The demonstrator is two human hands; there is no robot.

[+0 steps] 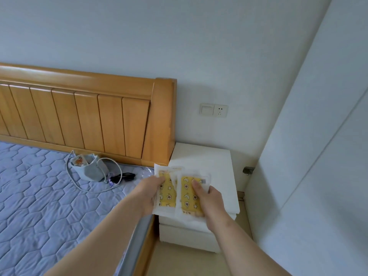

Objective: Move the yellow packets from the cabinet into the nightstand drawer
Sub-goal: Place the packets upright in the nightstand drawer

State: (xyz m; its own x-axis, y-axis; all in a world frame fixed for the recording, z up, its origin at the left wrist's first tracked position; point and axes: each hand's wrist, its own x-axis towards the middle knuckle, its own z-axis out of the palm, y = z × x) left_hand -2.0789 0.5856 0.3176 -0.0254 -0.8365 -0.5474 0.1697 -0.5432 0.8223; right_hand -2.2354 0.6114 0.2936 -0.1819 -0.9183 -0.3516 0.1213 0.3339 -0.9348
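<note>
1. Blue quilted mattress (pixel 35 196) with orange slatted wooden headboard (pixel 79 116). On it, near the headboard, lay a small grey fabric bag (pixel 91 170) with a white cord, and just beside it a pair of black sunglasses (pixel 122 177).

2. Left hand (pixel 148 193): fingers and thumb pinched on the left edge of the left yellow patterned packet in clear plastic wrap (pixel 167 194).

3. Right yellow patterned packet in clear plastic wrap (pixel 189 194): pinched by the right hand (pixel 209 200), thumb on its face, fingers behind. The two packets were held side by side, edges touching or overlapping, in the air above the front left of the nightstand.

4. Handling, judged: flat, light and floppy, with a slick film wrapper likely to slide. A pinch well in from the edge, or both stacked in one hand, would suit best.

5. White two-drawer nightstand (pixel 219 176): its drawer front (pixel 185 234) looked closed, so one hand would need freeing.

6. White wall switch and socket plate (pixel 214 110); tall white cabinet panel (pixel 318 156) at far right.
</note>
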